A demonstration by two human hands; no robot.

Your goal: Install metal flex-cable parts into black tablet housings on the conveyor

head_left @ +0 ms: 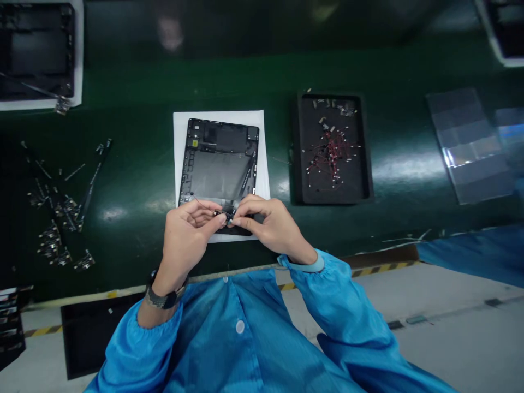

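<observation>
A black tablet back housing point(219, 169) lies slightly turned on a white sheet point(180, 131). Over its near edge, my left hand point(190, 232) pinches a small dark circuit board point(221, 214) between thumb and fingers. From the other side my right hand point(270, 221) has thumb and forefinger closed at the board's right end, close to a tiny light connector. A black flat ribbon cable point(246, 177) runs up inside the housing from near the board. A thin wire with a small round tip point(192, 195) sticks up beside my left fingers. The fingertips partly hide the board.
Right of the sheet stands a black tray point(301, 158) with red-wired small parts point(333, 150). Loose circuit boards with ribbon cables point(53, 234) lie at left. Another tablet housing point(39, 49) is far left; clear plastic sheets point(469, 144) lie at right. The table's near edge runs before me.
</observation>
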